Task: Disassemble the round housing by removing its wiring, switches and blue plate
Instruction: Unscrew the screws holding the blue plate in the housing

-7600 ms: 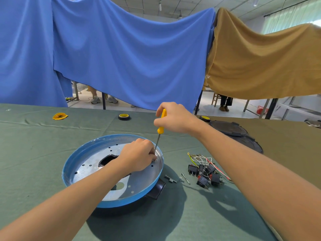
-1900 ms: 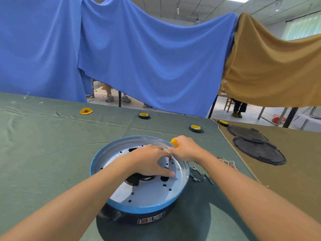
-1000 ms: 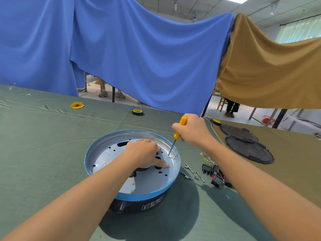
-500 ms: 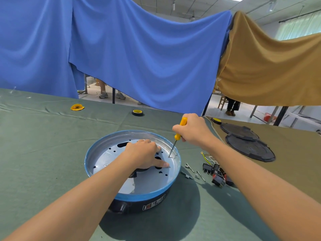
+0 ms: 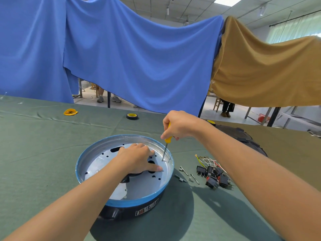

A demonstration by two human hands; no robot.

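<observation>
Housing [image 5: 132, 213] sitting mid-surface [image 5: 43, 153], plate [image 5: 139, 200] on top. L hand [image 5: 139, 159] lying flat on plate, gripping nothing, pressing down. R hand [image 5: 178, 126] gripping screwdriver [image 5: 165, 148], tip standing nr right rim. Switches w/ wiring [image 5: 213, 174] lying on surface right of housing, beside screws [image 5: 184, 171]. Risk: tilted tip slipping off screw, skidding toward L thumb; freed screw dropping thru hole.

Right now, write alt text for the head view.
A right hand holds a yellow-handled screwdriver, tip on the blue plate atop the round housing, while the left hand rests on the plate. Switches, wiring and screws lie loose beside it.
</observation>
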